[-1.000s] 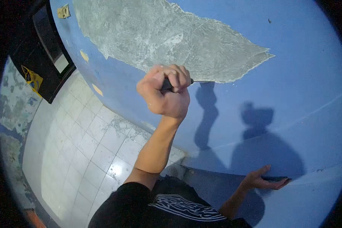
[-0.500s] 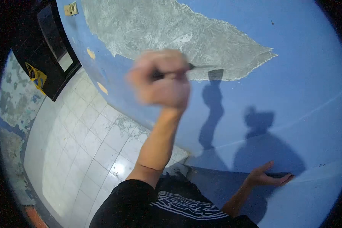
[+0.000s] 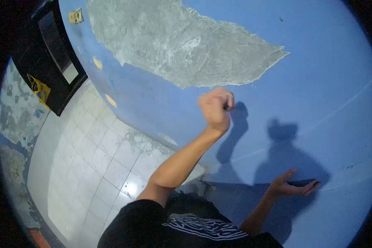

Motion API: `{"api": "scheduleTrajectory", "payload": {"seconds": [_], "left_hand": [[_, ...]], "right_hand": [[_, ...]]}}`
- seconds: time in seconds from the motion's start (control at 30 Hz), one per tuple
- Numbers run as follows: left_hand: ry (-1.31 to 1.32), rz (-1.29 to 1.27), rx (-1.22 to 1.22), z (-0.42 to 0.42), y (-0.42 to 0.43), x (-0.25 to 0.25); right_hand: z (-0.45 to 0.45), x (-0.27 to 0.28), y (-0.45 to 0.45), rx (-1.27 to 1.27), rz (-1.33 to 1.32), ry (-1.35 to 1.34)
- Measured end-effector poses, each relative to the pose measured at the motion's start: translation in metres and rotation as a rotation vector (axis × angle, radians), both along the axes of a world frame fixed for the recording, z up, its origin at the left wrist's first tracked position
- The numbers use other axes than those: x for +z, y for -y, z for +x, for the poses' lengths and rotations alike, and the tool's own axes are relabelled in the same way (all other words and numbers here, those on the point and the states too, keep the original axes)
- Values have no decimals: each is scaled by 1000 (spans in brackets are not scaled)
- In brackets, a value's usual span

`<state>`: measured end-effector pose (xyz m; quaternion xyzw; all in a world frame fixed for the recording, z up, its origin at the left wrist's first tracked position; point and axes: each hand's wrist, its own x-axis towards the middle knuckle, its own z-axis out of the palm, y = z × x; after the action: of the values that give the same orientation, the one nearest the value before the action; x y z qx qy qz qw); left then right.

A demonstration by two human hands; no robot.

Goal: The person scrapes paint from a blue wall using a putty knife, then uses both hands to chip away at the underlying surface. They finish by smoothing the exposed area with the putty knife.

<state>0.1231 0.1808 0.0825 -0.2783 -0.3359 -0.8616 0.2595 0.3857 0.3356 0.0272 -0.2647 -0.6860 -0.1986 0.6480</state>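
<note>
My left hand [image 3: 215, 108] is closed in a fist in front of the blue wall [image 3: 186, 105], just below the lower edge of a bare grey plaster patch [image 3: 165, 45]. A small dark bit of the putty knife's handle [image 3: 226, 107] shows at the fist; its blade is hidden. Lower right, my right hand [image 3: 287, 186] is held out near the wall, thumb raised and fingers stretched apart from it. Between thumb and fingers lies a dark area that I cannot make out.
A white tiled floor [image 3: 87, 153] runs along the wall's base to the left. A dark door [image 3: 56, 37] and a yellow bag [image 3: 39, 89] are at the upper left. A switch plate [image 3: 75, 16] sits on the wall. My shadow [image 3: 285, 161] falls on the wall.
My left hand has moved right and down, from over the plaster patch to below its edge. The putty knife's blade no longer shows. My right hand has barely moved.
</note>
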Motion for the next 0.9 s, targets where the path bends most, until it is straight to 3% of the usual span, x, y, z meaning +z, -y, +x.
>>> {"api": "scheduleTrajectory", "payload": {"seconds": [0.03, 0.1, 0.17, 0.27, 0.3, 0.33, 0.37, 0.43, 0.5, 0.6, 0.7, 0.77, 0.87, 0.9], "left_hand": [[3, 219, -124, 3, 9, 9], [-63, 412, -240, -4, 41, 58], [-222, 388, -371, -13, 74, 93], [-101, 481, -316, -21, 53, 83], [-87, 156, 141, -25, 23, 57], [-60, -61, 225, -17, 2, 37], [38, -228, 134, -4, -5, 22], [-21, -23, 74, -1, 1, 15], [-70, 454, -262, 2, 29, 54], [-229, 361, -373, -6, 59, 83], [-31, 312, -121, -4, 22, 65], [-148, 314, -213, 7, 24, 44], [-2, 199, -218, 15, 42, 39], [-63, 244, -239, 13, 53, 47]], "right_hand": [[0, -3, -1, -7, -3, -1], [1, -5, -1, 20, -52, -70], [-1, -5, -2, 40, -50, -90], [-2, -7, -4, 64, -49, -116], [-1, -7, -4, 72, -56, -116], [0, -6, -1, 74, -58, -113], [-1, -3, 4, 21, -60, -69], [-4, 2, 4, -33, -55, -33], [1, 1, 5, -20, -59, 4], [1, -6, -1, 39, -55, -81], [1, -4, 1, 12, -56, -58], [1, -3, 2, 2, -65, -59], [8, -5, 6, -24, -82, -31], [4, -3, 3, -24, -67, -27]]}}
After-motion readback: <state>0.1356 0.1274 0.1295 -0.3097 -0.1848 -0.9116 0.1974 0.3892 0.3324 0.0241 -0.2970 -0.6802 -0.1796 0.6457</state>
